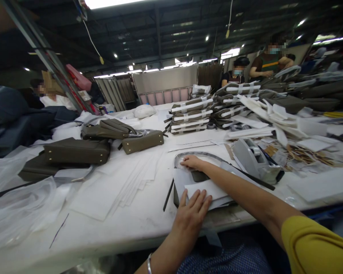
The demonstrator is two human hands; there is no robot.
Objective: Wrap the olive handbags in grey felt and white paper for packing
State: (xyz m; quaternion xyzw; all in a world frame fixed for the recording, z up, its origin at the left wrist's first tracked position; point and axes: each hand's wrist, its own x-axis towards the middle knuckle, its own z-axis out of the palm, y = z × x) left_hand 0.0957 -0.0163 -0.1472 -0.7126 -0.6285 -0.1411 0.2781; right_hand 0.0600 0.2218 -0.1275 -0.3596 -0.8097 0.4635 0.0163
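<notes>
My left hand (191, 214) lies flat with its fingers stretched out on white wrapping paper (208, 190) that covers a dark olive bag (198, 176) at the table's near edge. My right hand (191, 162) reaches across farther back, fingers curled down onto the paper-wrapped handle (205, 155) of the same bag. Only a small dark patch of the bag shows between the paper sheets.
A grey tape dispenser (255, 160) stands just right of the bag. Unwrapped olive bags (77, 151) lie at the left, wrapped ones are stacked (193, 114) at the back. Loose white sheets (125, 182) and clear plastic (14, 205) cover the table. Other people work behind.
</notes>
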